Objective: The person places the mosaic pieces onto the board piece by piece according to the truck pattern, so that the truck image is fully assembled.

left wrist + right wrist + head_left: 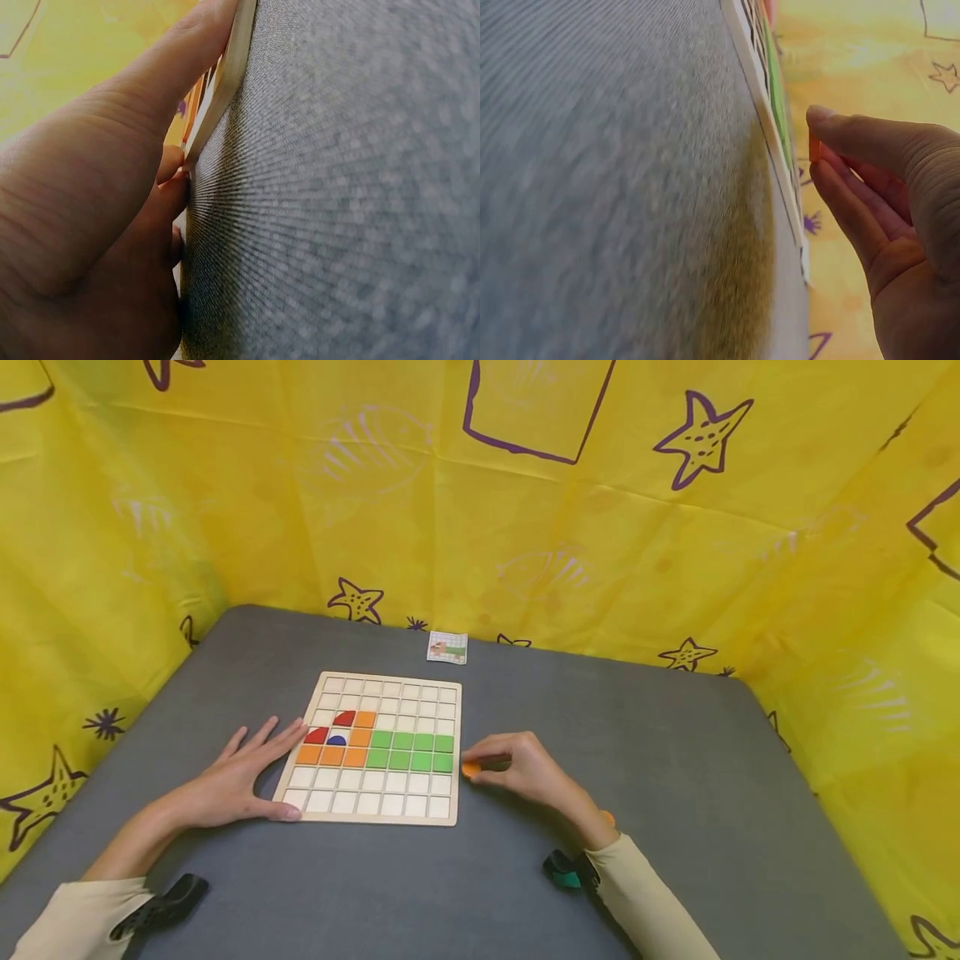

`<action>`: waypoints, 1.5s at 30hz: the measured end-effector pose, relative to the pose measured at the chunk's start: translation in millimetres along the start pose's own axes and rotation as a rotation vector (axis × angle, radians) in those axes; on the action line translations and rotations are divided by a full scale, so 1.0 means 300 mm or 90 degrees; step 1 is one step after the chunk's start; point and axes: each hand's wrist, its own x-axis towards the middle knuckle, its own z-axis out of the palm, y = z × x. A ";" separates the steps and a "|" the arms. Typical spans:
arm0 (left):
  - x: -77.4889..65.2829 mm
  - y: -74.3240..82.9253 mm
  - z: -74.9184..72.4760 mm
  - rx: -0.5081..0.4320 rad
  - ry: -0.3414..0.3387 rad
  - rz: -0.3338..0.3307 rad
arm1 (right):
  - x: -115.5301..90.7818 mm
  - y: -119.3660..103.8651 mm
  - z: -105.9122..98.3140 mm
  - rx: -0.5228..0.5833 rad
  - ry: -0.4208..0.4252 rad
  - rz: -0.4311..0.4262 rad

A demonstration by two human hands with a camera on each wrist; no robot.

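A wooden grid board (341, 795) lies on the table, with green, orange and red tiles and one white tile bearing a blue half-circle in its middle rows. My left hand (228, 785) rests at the board's left edge, fingers spread and straight, thumb on the near left corner. In the left wrist view the thumb (127, 112) lies along the board's rim. Just off the board's right edge, my right hand (528, 768) pinches a small orange tile (471, 769) between thumb and fingers. The right wrist view shows that orange tile (814, 144) edge-on, above the table.
A small picture card (447, 648) with a coloured grid pattern lies behind the board. Another orange piece (608, 817) shows partly behind the right wrist, and a green piece (567, 879) lies by its black strap. Yellow patterned cloth (465, 527) hangs around the grey table (360, 893).
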 end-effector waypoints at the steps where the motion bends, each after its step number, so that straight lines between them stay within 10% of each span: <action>1: -0.001 0.000 -0.001 0.000 -0.002 0.001 | 0.007 -0.004 0.003 0.001 -0.002 -0.005; 45: 0.005 0.003 0.005 -0.006 -0.001 0.012 | 0.355 -0.199 0.291 -0.108 -0.119 -0.083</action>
